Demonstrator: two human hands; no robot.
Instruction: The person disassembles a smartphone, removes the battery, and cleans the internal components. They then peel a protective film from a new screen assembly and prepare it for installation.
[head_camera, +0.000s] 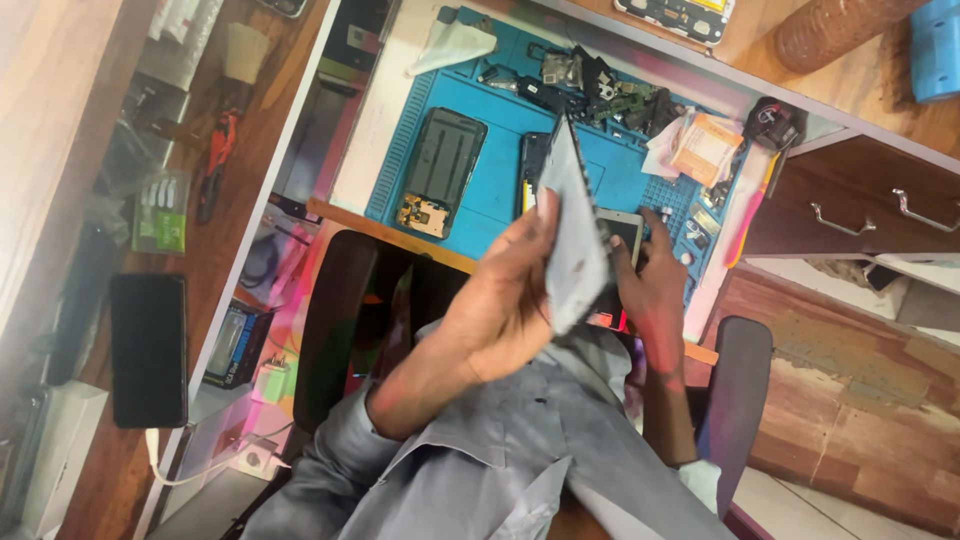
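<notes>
Fingers of the left hand pinch one grey phone panel upright over one blue mat, while at three o'clock the right hand grips one white-framed phone; one opened phone lies at ten o'clock.

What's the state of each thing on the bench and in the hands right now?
Thin grey panel: held up on edge in left hand.
White device: flat on the mat under right hand.
Opened phone: back off, insides showing, flat on blue mat.
Loose parts pile: scattered at the mat's far edge.
Drawer: shut.
Black phone: screen dark, on the side shelf.
</notes>
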